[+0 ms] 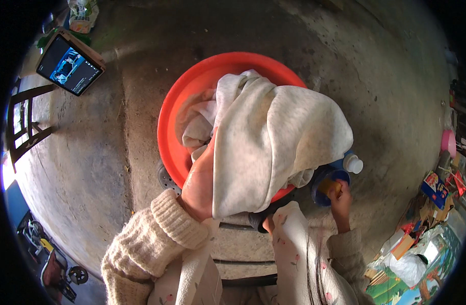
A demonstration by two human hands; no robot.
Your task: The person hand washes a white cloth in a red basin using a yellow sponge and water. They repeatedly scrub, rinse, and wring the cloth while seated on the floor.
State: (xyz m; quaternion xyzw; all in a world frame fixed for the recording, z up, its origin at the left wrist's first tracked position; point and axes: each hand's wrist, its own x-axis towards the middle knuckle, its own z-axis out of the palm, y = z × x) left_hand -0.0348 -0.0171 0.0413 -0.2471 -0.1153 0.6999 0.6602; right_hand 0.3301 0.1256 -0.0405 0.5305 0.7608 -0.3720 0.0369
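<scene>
A light grey, mottled cloth garment (252, 145) lies bunched over a red plastic basin (172, 114), with part of it hanging past the right rim. Brownish patches show on its right half. My left hand (202, 183) looks wet and supports the garment from below; its fingers are hidden under the fabric. Down to the right, my right hand (340, 200) reaches into a small blue container (317, 192) and has its fingers on a yellowish bar (328, 187), which looks like soap. Beside that container is a blue bottle with a white cap (354, 164).
A tablet (71, 65) leans on a support at upper left, near a dark wooden chair (29, 118). At lower left stands a parked wheeled vehicle (57, 267). Cardboard, bags and packets (408, 263) are heaped at right. My knees (290, 236) flank the basin's near side.
</scene>
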